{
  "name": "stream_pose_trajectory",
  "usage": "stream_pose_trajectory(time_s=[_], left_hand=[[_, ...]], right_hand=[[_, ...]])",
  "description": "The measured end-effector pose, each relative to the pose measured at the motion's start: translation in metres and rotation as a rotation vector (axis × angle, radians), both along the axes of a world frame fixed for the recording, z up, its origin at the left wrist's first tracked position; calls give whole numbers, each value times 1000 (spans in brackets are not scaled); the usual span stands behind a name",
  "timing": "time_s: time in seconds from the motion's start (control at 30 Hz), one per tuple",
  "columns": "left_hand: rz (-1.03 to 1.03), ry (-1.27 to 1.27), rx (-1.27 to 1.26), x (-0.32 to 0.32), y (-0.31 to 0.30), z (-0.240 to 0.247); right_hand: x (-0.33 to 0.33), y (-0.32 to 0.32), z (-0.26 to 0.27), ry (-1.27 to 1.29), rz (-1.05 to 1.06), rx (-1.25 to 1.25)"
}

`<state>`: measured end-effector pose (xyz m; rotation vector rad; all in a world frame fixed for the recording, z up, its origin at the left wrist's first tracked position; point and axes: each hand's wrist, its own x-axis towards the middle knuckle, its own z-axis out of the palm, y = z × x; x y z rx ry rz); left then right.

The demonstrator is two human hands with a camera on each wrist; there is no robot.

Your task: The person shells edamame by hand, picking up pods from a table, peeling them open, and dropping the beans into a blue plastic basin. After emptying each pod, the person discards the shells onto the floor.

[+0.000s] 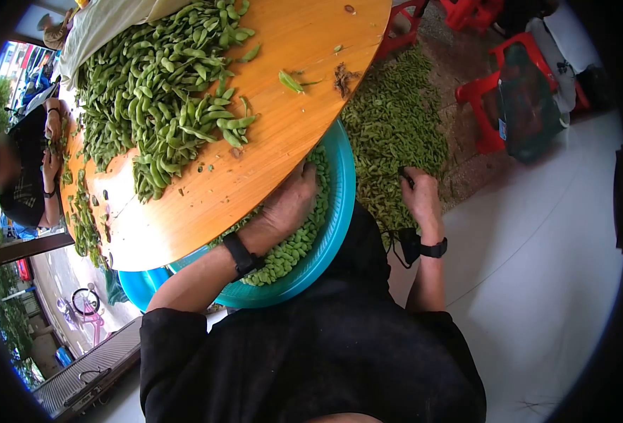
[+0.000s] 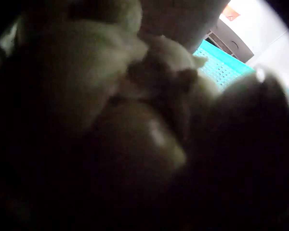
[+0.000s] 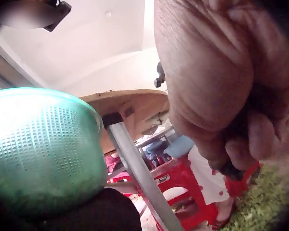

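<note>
My left hand (image 1: 294, 201) reaches into a turquoise plastic basket (image 1: 343, 183) of shelled green beans (image 1: 283, 261), its fingertips hidden there. In the left wrist view, dim, blurred beans (image 2: 135, 139) lie close to the lens. My right hand (image 1: 422, 197) hangs beside the basket, above many green pieces on the floor. Its fingers (image 3: 260, 134) are loosely curled, with a small black covering or piece (image 3: 229, 171) at one fingertip; I cannot tell which.
A large heap of edamame pods (image 1: 177, 92) covers part of the round wooden table (image 1: 283, 134). Empty-looking green pods or hulls (image 1: 396, 127) spread over the floor. Red stools (image 1: 477, 92) stand at the right. Another person (image 1: 26, 169) sits across the table, hands at some pods.
</note>
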<state>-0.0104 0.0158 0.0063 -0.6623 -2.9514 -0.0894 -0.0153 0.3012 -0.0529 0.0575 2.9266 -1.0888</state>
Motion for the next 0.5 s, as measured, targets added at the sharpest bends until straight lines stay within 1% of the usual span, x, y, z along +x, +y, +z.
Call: stream_pose_trajectory(time_s=[0.07, 0.1, 0.17, 0.2, 0.27, 0.3, 0.37, 0.4, 0.47, 0.5], left_hand=[[-120, 145, -99, -2, -4, -1], [-121, 145, -99, -2, -4, -3], [-44, -124, 52, -4, -4, -7], [-44, -124, 53, -4, -4, -8], [-12, -117, 58, -5, -2, -7], [-11, -117, 58, -5, -3, -11], [-129, -88, -100, -7, -6, -20], [-129, -88, -99, -9, -5, -17], [37, -252, 309, -10, -1, -9], [37, -251, 309, -9, -1, -6]], right_hand=[[0, -1, -3, 0, 17, 15], [1, -2, -3, -1, 16, 15], [2, -4, -3, 15, 38, 17], [2, -7, 1, 15, 38, 18], [0, -12, 14, -98, 37, 0], [1, -12, 11, -98, 37, 1], [1, -11, 3, -58, 55, -1], [1, -11, 1, -57, 55, 0], [2, -10, 0, -16, 63, 17], [2, -10, 1, -15, 63, 17]])
